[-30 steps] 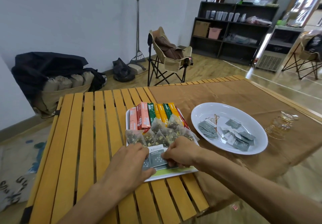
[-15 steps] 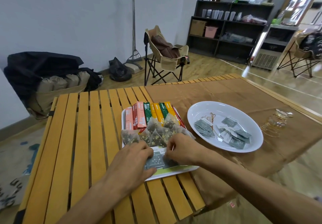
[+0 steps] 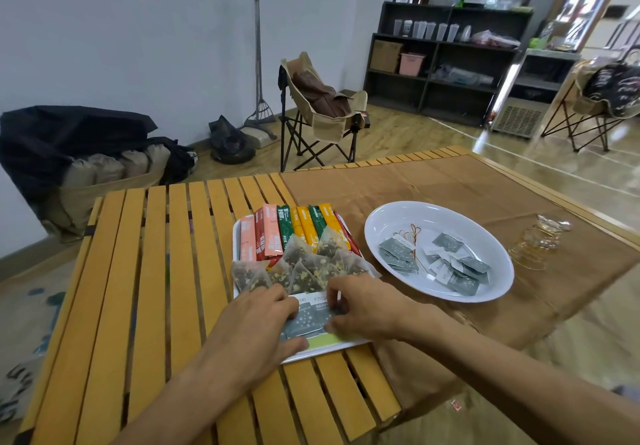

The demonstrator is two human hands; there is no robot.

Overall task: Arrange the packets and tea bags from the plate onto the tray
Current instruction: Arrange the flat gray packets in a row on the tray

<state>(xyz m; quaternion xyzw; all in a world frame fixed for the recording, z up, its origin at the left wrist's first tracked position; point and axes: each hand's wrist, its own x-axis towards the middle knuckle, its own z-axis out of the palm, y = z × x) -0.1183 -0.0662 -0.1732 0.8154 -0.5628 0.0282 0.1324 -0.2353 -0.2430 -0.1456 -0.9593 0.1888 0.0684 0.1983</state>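
A white tray lies on the slatted table, holding a row of coloured stick packets at its far end and mesh pyramid tea bags across its middle. At the tray's near end lie grey tea bag sachets. My left hand rests flat on the sachets' left side with the thumb along the tray's near edge. My right hand pinches a sachet's right edge between curled fingers and thumb. To the right stands a white oval plate with several grey sachets in it.
A brown cloth covers the table's right half. Stacked small glass cups stand right of the plate. The slatted wooden table stretches left of the tray. Beyond the table stand a folding chair and dark shelves.
The view has shifted slightly. Both hands stay at the tray's near end on the grey sachets; the right hand's fingers have shifted a little along the sachet's edge.
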